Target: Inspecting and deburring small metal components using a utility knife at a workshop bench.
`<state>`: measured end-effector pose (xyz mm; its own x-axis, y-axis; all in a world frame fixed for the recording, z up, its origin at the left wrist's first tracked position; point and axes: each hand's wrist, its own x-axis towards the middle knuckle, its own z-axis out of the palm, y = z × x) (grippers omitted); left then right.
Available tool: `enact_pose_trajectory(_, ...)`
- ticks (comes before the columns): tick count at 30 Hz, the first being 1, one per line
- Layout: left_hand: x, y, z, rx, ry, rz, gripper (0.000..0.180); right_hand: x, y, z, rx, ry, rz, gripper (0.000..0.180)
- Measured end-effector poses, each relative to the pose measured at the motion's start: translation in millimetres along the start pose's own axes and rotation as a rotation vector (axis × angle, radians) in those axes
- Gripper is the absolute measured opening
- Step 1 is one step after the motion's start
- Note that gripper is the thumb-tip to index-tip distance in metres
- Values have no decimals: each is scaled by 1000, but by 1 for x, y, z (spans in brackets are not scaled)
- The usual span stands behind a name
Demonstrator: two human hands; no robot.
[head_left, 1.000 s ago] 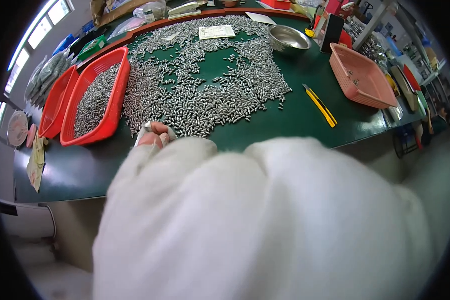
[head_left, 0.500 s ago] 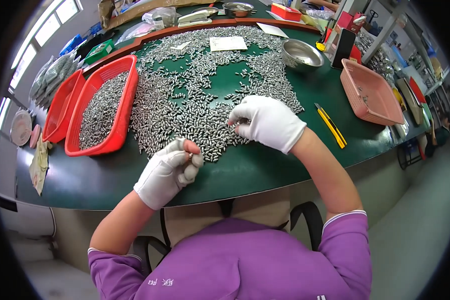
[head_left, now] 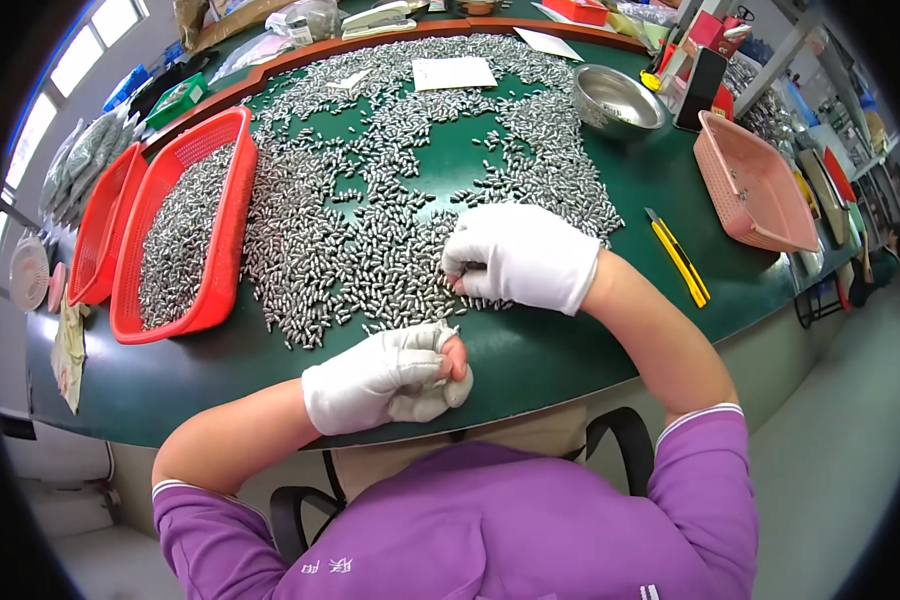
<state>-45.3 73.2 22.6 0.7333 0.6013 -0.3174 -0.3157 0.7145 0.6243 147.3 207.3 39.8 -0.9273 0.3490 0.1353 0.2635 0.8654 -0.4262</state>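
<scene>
Green surface [head_left: 550,350], shiny silver capsule-shaped pieces [head_left: 300,240] strewn toward far edge, left hand [head_left: 388,378] by near edge, right hand [head_left: 520,256] at pieces, fingers [head_left: 455,356] curled, any grip hidden

Tight btwn the hands now: R hand [head_left: 525,255] at the edge of the metal pcs [head_left: 350,240], L hand [head_left: 390,380] just below, thin gap only! Bare tabletop [head_left: 555,350] opens R of L hand, cut off by R forearm [head_left: 660,335]; past it, yellow knife [head_left: 680,262], then pink basket [head_left: 718,180]. Steel bowl [head_left: 618,95] blocks back R, high-walled red basket [head_left: 234,215] bars the L
</scene>
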Motion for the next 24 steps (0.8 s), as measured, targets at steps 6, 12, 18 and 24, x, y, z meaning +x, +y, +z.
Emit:
enact_pose_trajectory(6, -8, -1, -1, -91, 77, 129, 18, -13, -10, -11, 106, 176, 15, 9)
enact_pose_trajectory(12, -5, -3, -1, -49, 223, 205, 19, -11, -22, -7, 116, 219, -172, 18)
enact_pose_trajectory(18, -6, 2, 4, -9, 298, 144, 22, -8, -27, 3, 144, 248, -204, 21)
enact_pose_trajectory(24, -4, 3, 6, 3, 280, 129, 23, -6, -24, 7, 239, 260, -227, 19)
